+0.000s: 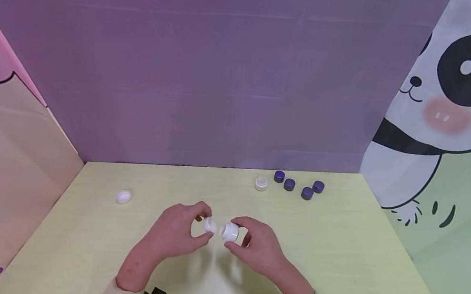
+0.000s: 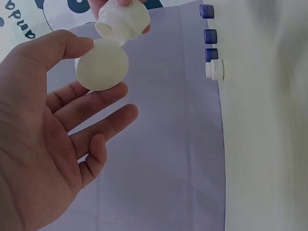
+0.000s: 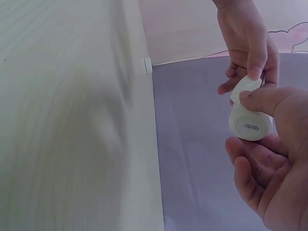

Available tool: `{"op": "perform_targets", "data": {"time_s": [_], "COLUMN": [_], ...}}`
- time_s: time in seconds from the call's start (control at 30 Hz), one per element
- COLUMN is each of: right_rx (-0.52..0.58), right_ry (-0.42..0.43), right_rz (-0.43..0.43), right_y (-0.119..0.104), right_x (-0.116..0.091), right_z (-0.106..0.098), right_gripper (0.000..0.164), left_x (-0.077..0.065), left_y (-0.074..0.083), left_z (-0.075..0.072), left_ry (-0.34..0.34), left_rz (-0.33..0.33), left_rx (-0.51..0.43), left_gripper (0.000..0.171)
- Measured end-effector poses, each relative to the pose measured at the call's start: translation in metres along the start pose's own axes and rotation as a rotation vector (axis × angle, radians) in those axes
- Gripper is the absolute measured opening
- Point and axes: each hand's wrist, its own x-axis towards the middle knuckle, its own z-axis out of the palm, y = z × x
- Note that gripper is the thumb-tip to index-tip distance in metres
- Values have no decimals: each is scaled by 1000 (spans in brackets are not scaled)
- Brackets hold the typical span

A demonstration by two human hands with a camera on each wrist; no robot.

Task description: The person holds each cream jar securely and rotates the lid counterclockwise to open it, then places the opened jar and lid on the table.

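Observation:
My left hand (image 1: 178,229) pinches a round white lid (image 2: 102,65) between thumb and fingers, its flat top showing in the left wrist view. Facing it, my right hand (image 1: 260,245) holds a small white jar (image 1: 230,232) by its sides. The jar is tilted on its side, its open mouth pointing at the lid. A narrow gap parts the two in the head view, above the table. Dark print marks the jar's base (image 3: 250,126) in the right wrist view.
A second white jar (image 1: 261,183) without a lid stands at the table's back. Right of it are several small dark purple caps or jars (image 1: 289,185). Another white lid (image 1: 124,197) lies on the left of the pale table (image 1: 362,256). A purple backdrop (image 1: 225,79) rises behind.

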Motion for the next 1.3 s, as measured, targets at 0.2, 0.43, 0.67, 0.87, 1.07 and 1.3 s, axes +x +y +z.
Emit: {"op": "perform_targets", "data": {"time_s": [0.2,0.43,0.67,0.87,1.07,1.3], "right_rx": [-12,-10,27,41,19,-13], "right_ry": [6,39,38,46,45,14], "right_rz": [15,25,19,59,65,23], "right_y": [0,-1,-3,-6,-10,-13], "right_x": [-1,-1,-1,-1,-1,1], "right_z": [-1,-5,-5,-3,-1,-3], "right_gripper": [37,37,37,37,36,36], "left_x": [-1,4,3,-5,-14,-28], "left_y": [-5,-11,-19,-44,-73,-109], "left_z": [0,-1,-9,-20,-34,-50], "left_ry": [24,45,48,-25,-82,-84], "left_rz": [-29,-20,-91,-166,-220,-275], "left_rx": [16,2,-36,-63,-136,-167], "left_gripper": [26,23,39,49,43,39]}}
